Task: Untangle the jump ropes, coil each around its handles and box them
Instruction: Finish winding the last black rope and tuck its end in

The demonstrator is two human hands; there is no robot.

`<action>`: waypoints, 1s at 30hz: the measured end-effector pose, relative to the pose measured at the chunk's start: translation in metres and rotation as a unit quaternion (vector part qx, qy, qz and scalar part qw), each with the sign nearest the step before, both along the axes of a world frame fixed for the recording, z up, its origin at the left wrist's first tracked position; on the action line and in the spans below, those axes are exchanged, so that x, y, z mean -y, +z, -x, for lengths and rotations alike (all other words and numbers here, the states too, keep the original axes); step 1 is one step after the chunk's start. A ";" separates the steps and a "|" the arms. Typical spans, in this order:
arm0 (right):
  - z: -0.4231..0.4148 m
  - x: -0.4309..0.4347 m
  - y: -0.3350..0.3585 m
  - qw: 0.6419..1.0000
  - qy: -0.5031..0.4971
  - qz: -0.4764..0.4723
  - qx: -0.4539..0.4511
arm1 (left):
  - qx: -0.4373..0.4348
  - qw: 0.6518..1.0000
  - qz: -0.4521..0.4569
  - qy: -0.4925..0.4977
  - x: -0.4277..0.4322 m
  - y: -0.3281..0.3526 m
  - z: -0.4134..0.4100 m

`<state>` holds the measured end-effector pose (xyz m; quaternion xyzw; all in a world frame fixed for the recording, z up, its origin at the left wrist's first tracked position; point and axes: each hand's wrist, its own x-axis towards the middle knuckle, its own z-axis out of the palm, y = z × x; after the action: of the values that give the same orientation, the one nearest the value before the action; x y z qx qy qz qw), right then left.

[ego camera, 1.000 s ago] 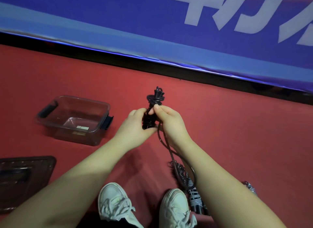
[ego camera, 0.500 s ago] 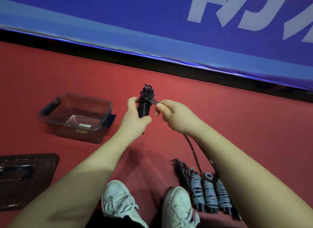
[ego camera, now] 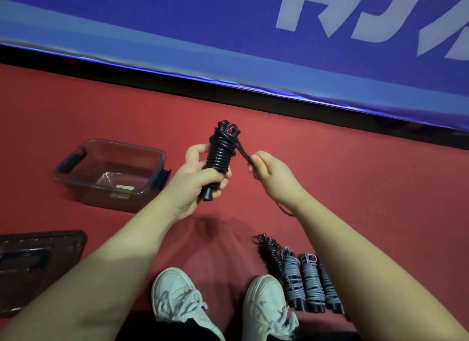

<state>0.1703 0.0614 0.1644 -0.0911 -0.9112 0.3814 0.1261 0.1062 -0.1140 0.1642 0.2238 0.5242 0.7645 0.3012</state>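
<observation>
**Black rope wound tight, loose strand pinched**

The black jump rope (ego camera: 220,150) is gripped at its handles by the curled left hand (ego camera: 193,186), above the red floor (ego camera: 355,188). Glossy cord is wound round them in tight, ridged turns. Its loose strand (ego camera: 243,151) is pinched in the right hand (ego camera: 271,173). A clear plastic box (ego camera: 121,144) stands left; coiled ropes (ego camera: 302,282), black and grey, lie beside white shoes (ego camera: 264,305).

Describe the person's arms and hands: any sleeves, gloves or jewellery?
The left forearm and right forearm are bare to the frame's edge, no sleeves in view. The left hand and right hand wear no gloves; no rings, watch or bracelet show.
</observation>
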 end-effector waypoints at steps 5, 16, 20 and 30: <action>0.005 0.005 -0.001 0.998 0.012 -0.012 -0.053 | 0.054 0.998 -0.022 0.013 -0.002 0.006 0.000; 0.012 -0.013 0.052 0.894 0.253 -0.364 -0.057 | 0.035 0.989 0.019 -0.139 0.023 0.008 0.011; 0.027 -0.011 0.082 0.741 0.336 -0.581 0.030 | -0.065 0.962 0.134 -0.230 0.033 0.020 0.016; 0.036 0.056 0.095 0.641 0.253 -0.679 0.254 | -0.154 0.920 0.346 -0.102 -0.003 0.004 -0.005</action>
<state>0.1345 0.0058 0.2597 0.1608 -0.8979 -0.3657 -0.1847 0.1108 -0.1113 0.1682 0.2723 0.7705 0.4566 0.3517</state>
